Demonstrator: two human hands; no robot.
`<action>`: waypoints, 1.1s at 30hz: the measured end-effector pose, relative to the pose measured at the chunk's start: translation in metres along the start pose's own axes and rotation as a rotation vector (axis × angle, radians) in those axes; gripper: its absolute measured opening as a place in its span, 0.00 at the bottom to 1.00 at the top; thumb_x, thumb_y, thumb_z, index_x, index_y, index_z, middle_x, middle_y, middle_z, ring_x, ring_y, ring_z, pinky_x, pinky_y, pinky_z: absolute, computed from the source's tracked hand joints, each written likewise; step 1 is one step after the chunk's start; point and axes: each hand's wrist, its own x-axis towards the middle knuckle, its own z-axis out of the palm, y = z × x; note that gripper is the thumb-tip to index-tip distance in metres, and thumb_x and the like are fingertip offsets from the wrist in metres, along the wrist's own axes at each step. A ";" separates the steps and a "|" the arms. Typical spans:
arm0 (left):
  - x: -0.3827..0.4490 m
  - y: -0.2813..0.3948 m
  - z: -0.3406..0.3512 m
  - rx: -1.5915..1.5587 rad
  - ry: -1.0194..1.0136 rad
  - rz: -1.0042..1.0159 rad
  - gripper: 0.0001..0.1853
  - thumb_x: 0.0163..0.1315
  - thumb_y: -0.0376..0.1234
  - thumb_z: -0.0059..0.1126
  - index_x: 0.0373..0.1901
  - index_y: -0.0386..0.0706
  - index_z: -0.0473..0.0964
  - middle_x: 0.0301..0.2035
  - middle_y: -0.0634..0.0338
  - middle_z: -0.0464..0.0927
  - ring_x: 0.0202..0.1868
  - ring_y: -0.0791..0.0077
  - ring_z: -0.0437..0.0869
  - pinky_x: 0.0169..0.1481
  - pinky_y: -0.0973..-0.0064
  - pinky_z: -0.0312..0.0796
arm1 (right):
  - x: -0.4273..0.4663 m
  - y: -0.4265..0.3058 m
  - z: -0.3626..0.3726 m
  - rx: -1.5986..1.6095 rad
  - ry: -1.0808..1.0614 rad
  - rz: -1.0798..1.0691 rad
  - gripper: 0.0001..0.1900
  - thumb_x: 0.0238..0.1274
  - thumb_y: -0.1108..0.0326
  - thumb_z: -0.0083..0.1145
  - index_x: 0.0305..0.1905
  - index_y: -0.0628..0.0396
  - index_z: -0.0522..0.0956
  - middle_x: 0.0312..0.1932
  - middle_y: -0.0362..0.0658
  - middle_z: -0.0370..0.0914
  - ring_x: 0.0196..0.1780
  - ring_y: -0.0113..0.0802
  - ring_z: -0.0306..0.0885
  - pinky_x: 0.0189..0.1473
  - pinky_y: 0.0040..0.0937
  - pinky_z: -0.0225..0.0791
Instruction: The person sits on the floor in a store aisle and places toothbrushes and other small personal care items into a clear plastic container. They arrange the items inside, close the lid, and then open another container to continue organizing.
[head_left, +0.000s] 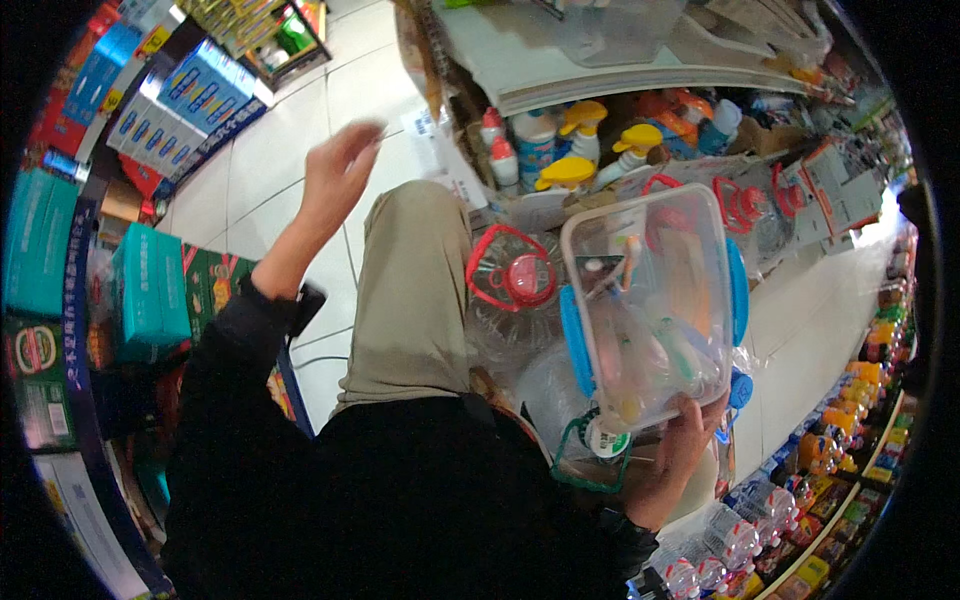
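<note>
My right hand grips the lower rim of a clear plastic storage box with blue side clips. The box is tilted, and small items, some green-tipped and one orange, show in or through it. My left hand, blurred, is raised over the tiled floor to the left of my knee; its thumb and curled fingers are apart, with nothing visible between them. Next to the box is a large clear bottle with a red cap and handle. Below the box sits another with a green handle.
Spray bottles with yellow heads stand on the low shelf ahead, under a white shelf board. Stacked teal boxes and blue-and-white cartons line the left. Drink bottles fill the shelves at right. White floor tiles run between.
</note>
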 end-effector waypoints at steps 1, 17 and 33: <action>-0.035 -0.030 -0.011 0.084 0.003 -0.117 0.12 0.66 0.30 0.57 0.49 0.38 0.80 0.42 0.47 0.85 0.41 0.66 0.89 0.48 0.71 0.79 | 0.001 0.000 -0.002 -0.014 -0.023 -0.001 0.38 0.53 0.79 0.51 0.73 0.59 0.59 0.62 0.50 0.71 0.60 0.41 0.74 0.57 0.34 0.71; -0.423 -0.123 0.003 0.127 -1.234 -0.933 0.19 0.61 0.37 0.60 0.54 0.45 0.80 0.51 0.47 0.83 0.51 0.54 0.85 0.54 0.58 0.77 | 0.022 0.011 -0.026 -0.004 -0.104 0.050 0.40 0.49 0.79 0.54 0.73 0.58 0.60 0.64 0.50 0.70 0.65 0.45 0.71 0.64 0.39 0.67; -0.390 -0.094 0.004 0.202 -1.195 -0.890 0.19 0.61 0.38 0.60 0.54 0.46 0.81 0.51 0.47 0.83 0.52 0.54 0.85 0.54 0.58 0.76 | 0.013 0.016 -0.025 -0.024 -0.118 0.059 0.36 0.53 0.76 0.52 0.71 0.54 0.61 0.50 0.46 0.75 0.34 0.33 0.78 0.20 0.27 0.68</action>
